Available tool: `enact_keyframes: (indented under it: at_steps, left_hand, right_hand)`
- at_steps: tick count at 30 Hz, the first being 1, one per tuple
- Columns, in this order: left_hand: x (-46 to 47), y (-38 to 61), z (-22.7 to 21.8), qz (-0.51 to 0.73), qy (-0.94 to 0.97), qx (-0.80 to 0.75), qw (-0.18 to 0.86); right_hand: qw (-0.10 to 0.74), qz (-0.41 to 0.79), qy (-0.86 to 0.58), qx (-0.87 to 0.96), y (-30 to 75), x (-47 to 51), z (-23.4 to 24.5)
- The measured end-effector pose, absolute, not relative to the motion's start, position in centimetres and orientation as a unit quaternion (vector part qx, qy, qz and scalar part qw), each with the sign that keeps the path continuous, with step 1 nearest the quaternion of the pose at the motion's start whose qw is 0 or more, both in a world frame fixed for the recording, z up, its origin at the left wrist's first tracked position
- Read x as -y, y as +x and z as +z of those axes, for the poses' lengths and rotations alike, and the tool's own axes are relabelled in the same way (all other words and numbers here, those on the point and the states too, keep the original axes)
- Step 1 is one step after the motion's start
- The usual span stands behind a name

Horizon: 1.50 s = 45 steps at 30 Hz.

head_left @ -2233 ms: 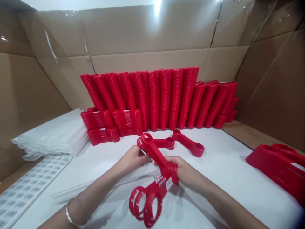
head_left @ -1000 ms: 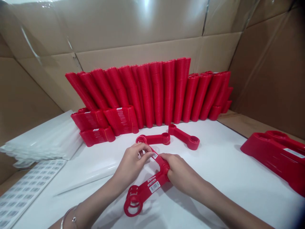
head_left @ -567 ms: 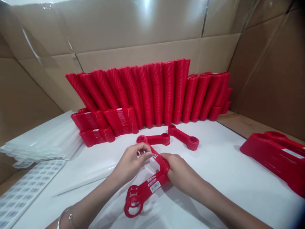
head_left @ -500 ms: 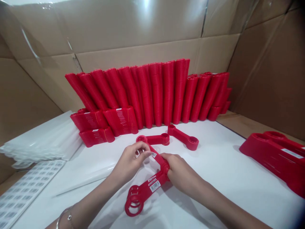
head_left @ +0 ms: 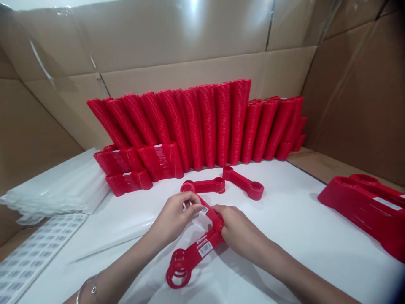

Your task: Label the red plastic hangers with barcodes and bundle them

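Observation:
My right hand [head_left: 236, 223] is wrapped around the joined ends of several flat red plastic pieces with ring-shaped ends. The lower red pieces [head_left: 193, 257] fan out toward me, with a white barcode sticker [head_left: 205, 249] on the top one. Another red piece [head_left: 215, 216] points away to the upper left. On it, my left hand [head_left: 177, 213] pinches at a small white sticker [head_left: 205, 209] between thumb and fingers; the fingertips partly cover it.
Tall stacks of red pieces [head_left: 209, 126] line the back, with shorter banded bundles [head_left: 161, 160] before them. Two loose bundles [head_left: 243, 182] lie mid-table. At left are clear plastic bags [head_left: 63, 181] and a sticker sheet [head_left: 41, 245]. More red pieces [head_left: 357, 207] lie right. Cardboard walls surround the table.
Both hands keep nearly the same pose. The lower red pieces have shifted very slightly; the left fingertips stay at the small sticker.

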<state>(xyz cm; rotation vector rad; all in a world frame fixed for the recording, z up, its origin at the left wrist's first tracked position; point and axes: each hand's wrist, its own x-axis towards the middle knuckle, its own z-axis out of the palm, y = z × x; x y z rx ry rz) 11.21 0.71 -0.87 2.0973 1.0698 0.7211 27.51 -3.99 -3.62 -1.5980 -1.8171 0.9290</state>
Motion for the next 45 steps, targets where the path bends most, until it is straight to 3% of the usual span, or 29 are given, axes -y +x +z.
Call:
enact_keyframes:
  at_steps: [11, 20, 25, 36, 45]
  left_hand:
    - [-0.6, 11.4, -1.5, 0.279, 0.820, -0.427, 0.260]
    - [-0.5, 11.4, -3.0, 0.269, 0.893, -0.358, -0.038]
    - [-0.4, 11.4, -2.6, 0.256, 0.892, -0.351, -0.122]
    - [-3.1, 9.2, -2.1, 0.305, 0.848, -0.399, -0.169]
    - [-2.7, 8.5, -1.5, 0.399, 0.820, -0.403, 0.079]
  right_hand:
    - [0.276, 0.341, -0.586, 0.681, 27.4, 4.1, -3.8]
    - [0.298, 0.355, -0.562, 0.684, 26.8, 4.3, -3.6]
    - [0.309, 0.341, -0.555, 0.693, 26.8, 4.4, -3.5]
    - [0.292, 0.398, -0.506, 0.707, 26.1, 4.9, -3.8]
    - [0.338, 0.397, -0.529, 0.670, 26.8, 4.1, -3.6]
